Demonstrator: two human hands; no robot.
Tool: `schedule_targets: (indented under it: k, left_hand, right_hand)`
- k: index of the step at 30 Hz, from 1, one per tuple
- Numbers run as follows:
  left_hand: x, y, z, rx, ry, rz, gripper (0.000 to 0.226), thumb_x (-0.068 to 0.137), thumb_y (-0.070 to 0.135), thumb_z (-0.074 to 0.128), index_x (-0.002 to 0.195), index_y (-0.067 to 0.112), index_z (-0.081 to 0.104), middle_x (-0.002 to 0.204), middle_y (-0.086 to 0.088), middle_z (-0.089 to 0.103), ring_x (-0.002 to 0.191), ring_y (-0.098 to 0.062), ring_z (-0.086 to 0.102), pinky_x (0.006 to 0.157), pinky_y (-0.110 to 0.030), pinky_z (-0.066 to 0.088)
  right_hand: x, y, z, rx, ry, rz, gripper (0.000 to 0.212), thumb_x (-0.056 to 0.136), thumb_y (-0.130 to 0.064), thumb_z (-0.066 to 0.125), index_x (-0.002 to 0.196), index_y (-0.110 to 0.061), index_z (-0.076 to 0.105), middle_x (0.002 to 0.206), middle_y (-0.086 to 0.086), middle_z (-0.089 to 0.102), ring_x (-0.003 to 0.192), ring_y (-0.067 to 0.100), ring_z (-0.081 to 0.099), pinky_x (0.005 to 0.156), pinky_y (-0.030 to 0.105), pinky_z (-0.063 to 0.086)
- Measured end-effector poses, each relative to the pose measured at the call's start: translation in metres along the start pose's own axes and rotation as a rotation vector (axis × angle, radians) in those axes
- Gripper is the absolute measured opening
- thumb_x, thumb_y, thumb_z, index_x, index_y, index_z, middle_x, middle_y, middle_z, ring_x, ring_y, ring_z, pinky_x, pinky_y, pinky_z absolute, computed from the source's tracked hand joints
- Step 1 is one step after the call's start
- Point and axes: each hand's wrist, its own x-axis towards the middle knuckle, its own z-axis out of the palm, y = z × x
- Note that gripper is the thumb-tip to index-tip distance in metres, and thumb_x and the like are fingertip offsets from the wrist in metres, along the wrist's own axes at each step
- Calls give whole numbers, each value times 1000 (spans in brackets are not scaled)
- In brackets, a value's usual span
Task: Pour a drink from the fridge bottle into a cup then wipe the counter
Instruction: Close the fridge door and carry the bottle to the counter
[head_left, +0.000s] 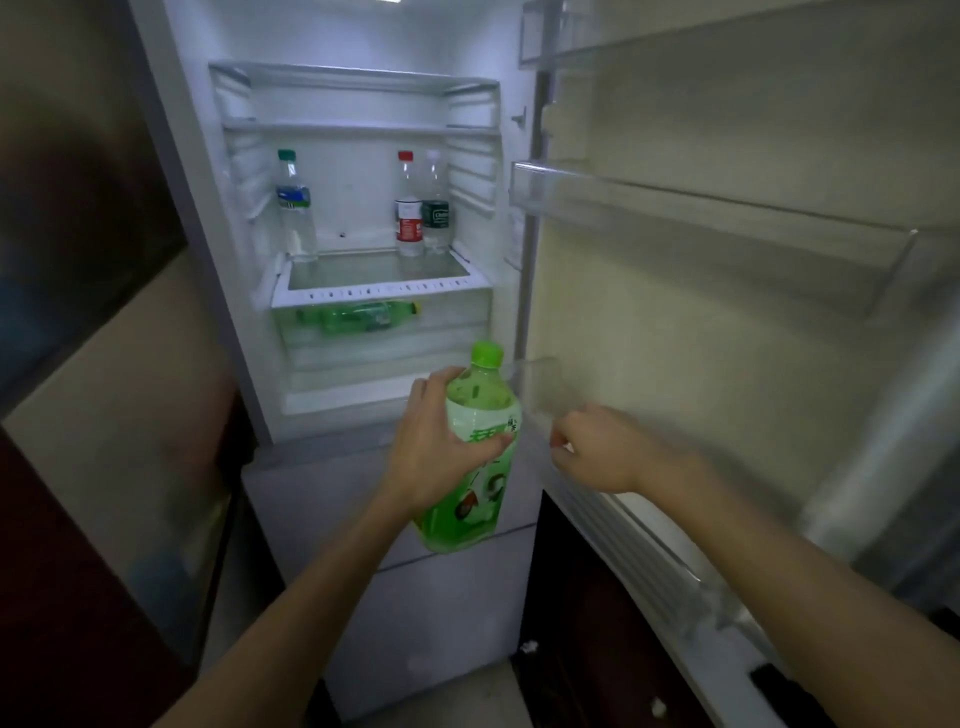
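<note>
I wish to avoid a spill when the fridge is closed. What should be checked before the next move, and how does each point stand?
1. Left hand grips the large green plastic bottle: ok.
2. Green screw cap sits on it: ok.
3. Right hand holds the white fridge door: cannot tell, it is blurred.
4. Clear bottles on the glass shelf stand upright: ok.
5. Cup and counter in view: not ok, neither is seen.
</note>
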Motion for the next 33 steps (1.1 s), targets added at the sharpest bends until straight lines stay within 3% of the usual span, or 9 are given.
schedule_targets:
  k: [5,8,13,15,18,21,23,27,33]
  left_hand:
    - [-41,26,30,11,23,-22,78,64,38,86,130,24,45,118,6,46,106,-5,44,88,-20,35]
    - [-76,43,47,34,45,-55,79,64,33,88,130,22,46,117,7,45,109,-10,47,93,-29,41]
    - [-135,87,77,66,72,-100,79,63,30,89,129,20,46,119,4,47,104,-9,47,88,-26,39]
    - [-155,106,87,70,84,-93,78,63,31,88,128,19,47,118,5,47,104,-8,46,86,-21,37]
    - [-179,131,98,69,101,-88,74,64,32,88,125,23,47,117,6,48,105,-8,47,83,-17,35]
    - [-194,152,104,65,100,-82,73,63,31,88,122,28,44,116,6,49,105,-10,50,84,-20,37]
    - [-200,161,106,57,98,-85,75,64,32,88,125,24,46,117,4,51,105,-11,51,85,-22,38]
    - [-202,172,103,63,102,-79,77,64,34,88,128,23,46,120,4,52,107,-11,51,86,-21,38]
    - [-200,170,91,56,114,-76,76,64,33,87,127,23,45,118,6,48,107,-10,48,80,-8,34]
  right_hand:
    - [-47,18,9,-30,16,-51,32,92,-28,48,98,-4,70,105,15,67,93,32,65,79,42,55]
    - [-84,27,4,-21,31,-95,31,92,-28,47,98,-6,69,108,13,63,95,32,63,80,43,54]
    - [-165,46,-22,42,214,-203,29,96,-26,45,105,-10,67,112,6,62,101,24,61,82,41,51]
    - [-195,57,-32,147,373,-241,26,96,-21,47,110,-10,66,114,3,62,102,20,59,84,39,50]
    - [-231,73,-39,287,827,-256,24,88,-2,53,108,-4,66,114,9,61,105,21,56,88,32,48]
    - [-251,93,-38,367,1189,-84,39,77,7,54,114,1,63,123,17,56,115,25,49,97,27,41]
    - [-255,105,-36,418,1196,70,57,75,3,53,131,-2,52,141,18,42,128,29,39,107,39,36]
    - [-252,110,-29,633,976,212,84,76,-1,50,153,-20,20,160,15,6,148,29,10,118,54,22]
    - [-250,96,-28,693,964,249,86,75,-5,52,151,-29,19,155,15,12,143,31,20,110,55,33]
